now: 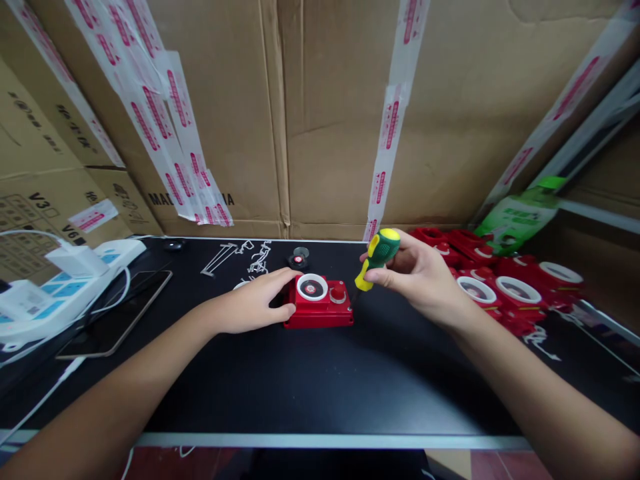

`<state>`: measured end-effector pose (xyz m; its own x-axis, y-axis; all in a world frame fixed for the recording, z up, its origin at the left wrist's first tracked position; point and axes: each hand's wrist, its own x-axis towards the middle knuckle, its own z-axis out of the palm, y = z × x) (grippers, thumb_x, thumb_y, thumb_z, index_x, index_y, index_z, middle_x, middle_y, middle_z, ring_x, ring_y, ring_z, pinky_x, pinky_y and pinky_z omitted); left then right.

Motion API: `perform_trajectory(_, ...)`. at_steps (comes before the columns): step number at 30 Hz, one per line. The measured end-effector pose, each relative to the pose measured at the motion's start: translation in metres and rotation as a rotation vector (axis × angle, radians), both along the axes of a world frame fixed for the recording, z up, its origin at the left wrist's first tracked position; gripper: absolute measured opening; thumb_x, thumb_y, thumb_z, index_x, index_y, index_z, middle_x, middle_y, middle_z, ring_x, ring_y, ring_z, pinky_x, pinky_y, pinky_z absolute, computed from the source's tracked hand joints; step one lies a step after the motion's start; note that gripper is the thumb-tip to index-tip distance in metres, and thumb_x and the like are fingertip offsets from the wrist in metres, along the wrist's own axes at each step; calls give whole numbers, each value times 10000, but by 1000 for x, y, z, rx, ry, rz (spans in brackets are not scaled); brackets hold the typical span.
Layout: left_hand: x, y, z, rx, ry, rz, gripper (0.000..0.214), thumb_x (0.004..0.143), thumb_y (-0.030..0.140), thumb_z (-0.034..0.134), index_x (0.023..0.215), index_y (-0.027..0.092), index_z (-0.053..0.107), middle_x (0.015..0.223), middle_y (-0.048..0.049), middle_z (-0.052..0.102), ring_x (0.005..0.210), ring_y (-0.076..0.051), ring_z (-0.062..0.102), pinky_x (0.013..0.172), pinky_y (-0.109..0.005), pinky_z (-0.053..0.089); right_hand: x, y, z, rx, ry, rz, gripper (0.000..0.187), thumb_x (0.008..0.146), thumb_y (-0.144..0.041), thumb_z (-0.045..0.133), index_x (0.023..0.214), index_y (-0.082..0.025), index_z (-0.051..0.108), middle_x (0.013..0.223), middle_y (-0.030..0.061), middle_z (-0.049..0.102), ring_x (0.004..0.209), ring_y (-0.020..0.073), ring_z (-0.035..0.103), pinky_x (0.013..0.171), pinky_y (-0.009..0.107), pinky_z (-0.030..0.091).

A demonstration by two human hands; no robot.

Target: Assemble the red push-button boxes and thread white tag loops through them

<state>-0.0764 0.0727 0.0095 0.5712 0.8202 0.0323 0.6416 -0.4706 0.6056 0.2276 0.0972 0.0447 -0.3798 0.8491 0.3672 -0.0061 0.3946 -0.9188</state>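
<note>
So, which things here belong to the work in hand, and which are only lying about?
In use: left hand holding the red unit; right hand gripping the screwdriver, its tip at that unit's right edge.
Lying about: phone, power strip, green packet, pile of red units at right, small round part behind the unit.

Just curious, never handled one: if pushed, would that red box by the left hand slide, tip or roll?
Probably slide, not roll: the red box sits low and flat on the smooth black table. It looks like rigid plastic, so likely stiff and light.
</note>
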Motion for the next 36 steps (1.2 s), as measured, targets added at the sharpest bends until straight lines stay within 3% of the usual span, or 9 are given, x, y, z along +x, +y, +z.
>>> perform_trajectory(3, -1, 1, 0, -6, -22, -10, 478, 978, 353, 624, 1426, 211, 544, 1416, -123, 628, 1294, -299, 610, 1134, -470, 481, 2, -2, 2, 10, -9, 29, 415, 702, -327, 987, 962, -199, 690, 820, 5, 710, 604, 108, 606, 541, 232, 516)
perform_trajectory(6, -1, 1, 0, 2, -39, -13, 469, 975, 356, 633, 1415, 214, 553, 1403, -119, 637, 1289, -300, 613, 1125, -469, 487, 12, -5, 8, -14, -42, 143, 378, 859, -339, 874, 1184, -229, 715, 1072, 53, 751, 537, 68, 560, 493, 236, 476)
perform_trajectory(10, 0, 0, 2, 11, -25, -14, 461, 973, 349, 632, 1404, 202, 562, 1372, -124, 647, 1262, -305, 619, 1109, -477, 490, 22, -6, 13, -12, -74, 215, 349, 968, -309, 765, 1304, -243, 700, 1196, 92, 769, 511, 53, 564, 625, 289, 555)
perform_trajectory(14, 1, -1, 4, -3, -16, -1, 481, 965, 324, 635, 1422, 199, 553, 1391, -129, 638, 1281, -306, 607, 1118, -475, 483, 16, -1, 12, 25, -89, 92, 322, 854, -342, 875, 1102, -207, 721, 1045, 83, 806, 596, 118, 648, 564, 261, 558)
perform_trajectory(19, 2, -3, 6, 3, -15, -3, 481, 953, 295, 640, 1417, 199, 558, 1374, -130, 646, 1268, -303, 620, 1124, -476, 486, 5, 0, 6, 66, -34, -67, 485, 654, -339, 1000, 952, -224, 634, 891, 40, 792, 694, 172, 717, 608, 264, 615)
perform_trajectory(24, 1, -1, 7, -22, -43, -9, 494, 960, 322, 643, 1427, 189, 554, 1415, -136, 632, 1290, -301, 619, 1129, -465, 486, 11, -5, 6, 61, -72, 60, 384, 828, -354, 893, 1113, -227, 670, 1050, 57, 777, 586, 95, 630, 471, 199, 516)
perform_trajectory(28, 1, 0, 7, -12, -28, -12, 470, 962, 347, 646, 1398, 184, 581, 1377, -142, 648, 1252, -307, 638, 1107, -465, 501, 19, -5, 12, 24, -136, 167, 307, 929, -323, 805, 1200, -209, 717, 1129, 90, 779, 572, 76, 615, 586, 248, 570)
perform_trajectory(32, 0, 0, 6, -10, -10, -15, 450, 978, 358, 631, 1394, 193, 581, 1351, -131, 664, 1243, -312, 645, 1107, -480, 502, 14, -3, 12, 15, -115, 69, 290, 865, -343, 864, 1076, -191, 736, 1026, 94, 804, 608, 119, 644, 584, 270, 569)
perform_trajectory(36, -2, 1, 3, 3, -17, -32, 458, 993, 356, 632, 1423, 216, 562, 1408, -125, 642, 1295, -304, 619, 1125, -471, 497, 1, -2, 4, 2, -80, -44, 415, 707, -390, 974, 959, -194, 710, 921, 77, 800, 631, 152, 652, 533, 267, 533)
